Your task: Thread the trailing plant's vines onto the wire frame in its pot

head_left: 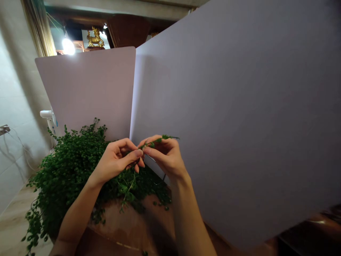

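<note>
My right hand point(170, 156) pinches a thin green leafy stem point(152, 144), which lies along its fingers with a thin dark end sticking out to the right. Thumb and fingertips of my left hand point(114, 160) close on the near end of the same stem, so both sets of fingertips almost meet. A thin wire-like line shows below the right thumb; what it is I cannot make out. Beneath and left of the hands spreads a bushy trailing plant point(71, 163) with small round leaves. Loose sprigs hang under the left fingers.
A brown wooden surface point(122, 220) lies under the plant. Two pale panels, one at the back point(90, 89) and a large one on the right point(239, 117), stand close around. A lit bulb point(68, 46) and a golden animal figurine point(95, 37) are behind; a white device point(48, 115) stands left.
</note>
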The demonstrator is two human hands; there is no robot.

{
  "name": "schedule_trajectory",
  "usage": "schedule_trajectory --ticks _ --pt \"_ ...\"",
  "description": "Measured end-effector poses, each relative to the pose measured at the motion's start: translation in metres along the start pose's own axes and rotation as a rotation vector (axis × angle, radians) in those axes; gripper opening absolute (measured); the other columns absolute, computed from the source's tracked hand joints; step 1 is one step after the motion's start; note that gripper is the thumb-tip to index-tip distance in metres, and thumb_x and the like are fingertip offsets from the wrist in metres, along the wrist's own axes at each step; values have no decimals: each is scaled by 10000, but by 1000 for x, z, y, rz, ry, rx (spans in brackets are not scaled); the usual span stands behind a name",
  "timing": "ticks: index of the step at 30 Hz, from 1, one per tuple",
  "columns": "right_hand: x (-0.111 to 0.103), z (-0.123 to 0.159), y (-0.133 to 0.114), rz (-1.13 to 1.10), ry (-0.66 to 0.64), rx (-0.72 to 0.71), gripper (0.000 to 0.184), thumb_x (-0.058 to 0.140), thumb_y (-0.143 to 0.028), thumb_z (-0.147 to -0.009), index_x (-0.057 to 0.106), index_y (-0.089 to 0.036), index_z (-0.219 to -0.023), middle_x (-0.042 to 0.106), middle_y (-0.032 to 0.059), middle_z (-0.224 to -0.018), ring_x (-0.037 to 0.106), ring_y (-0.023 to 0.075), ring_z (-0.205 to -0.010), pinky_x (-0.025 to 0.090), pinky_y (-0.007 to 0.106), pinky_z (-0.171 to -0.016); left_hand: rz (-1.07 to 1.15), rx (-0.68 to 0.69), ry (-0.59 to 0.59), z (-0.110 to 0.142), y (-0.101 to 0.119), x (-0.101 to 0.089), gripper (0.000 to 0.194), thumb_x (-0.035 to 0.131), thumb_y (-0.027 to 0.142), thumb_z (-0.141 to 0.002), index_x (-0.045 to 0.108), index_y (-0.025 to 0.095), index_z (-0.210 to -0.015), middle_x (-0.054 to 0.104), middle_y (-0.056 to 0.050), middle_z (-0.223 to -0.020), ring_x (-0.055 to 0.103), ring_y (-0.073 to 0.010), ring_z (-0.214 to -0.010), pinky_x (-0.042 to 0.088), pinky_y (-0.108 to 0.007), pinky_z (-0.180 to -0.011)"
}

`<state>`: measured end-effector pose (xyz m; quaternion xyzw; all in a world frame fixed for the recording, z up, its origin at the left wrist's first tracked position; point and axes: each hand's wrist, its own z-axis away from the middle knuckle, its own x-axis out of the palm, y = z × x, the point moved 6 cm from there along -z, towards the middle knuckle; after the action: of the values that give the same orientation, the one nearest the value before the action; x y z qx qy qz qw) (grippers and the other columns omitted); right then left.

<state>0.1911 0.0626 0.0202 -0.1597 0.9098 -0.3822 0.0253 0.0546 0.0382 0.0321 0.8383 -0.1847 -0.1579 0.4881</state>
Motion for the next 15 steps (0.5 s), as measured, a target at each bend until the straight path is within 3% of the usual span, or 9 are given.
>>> schedule_trajectory --ticks 5,10,13,15 --pt "-1 1 -13 141 151 -91 96 772 -190 -704 682 -208 -678 678 -7 -691 616 126 -628 530 268 -601 -19 -20 8 0 -1 1 287 734 363 -836 571 142 -752 713 -24 -673 625 -73 -514 425 -166 -470" --pt "-5 4 -21 414 280 -187 67 732 -186 -697 666 -198 -698 665 -11 -674 616 133 -627 532 279 -630 -41 -42 28 1 -4 0 277 735 344 -840 578 129 -761 709 -16 -671 624 -61 -519 444 -153 -495" --pt "-27 5 -16 678 433 -194 29 700 -213 -721 696 -192 -741 693 4 -692 637 150 -632 536 306 -662 -8 -40 -14 8 1 3 266 730 313 -847 564 134 -741 714 -16 -668 628 -64 -511 474 -162 -514" --pt "-49 5 -7 766 500 -113 80 696 -264 -742 703 -185 -730 703 21 -681 655 165 -630 542 322 -669 -1 -37 -13 13 7 2 256 716 291 -859 554 138 -731 718 -19 -671 633 -69 -510 480 -166 -512"
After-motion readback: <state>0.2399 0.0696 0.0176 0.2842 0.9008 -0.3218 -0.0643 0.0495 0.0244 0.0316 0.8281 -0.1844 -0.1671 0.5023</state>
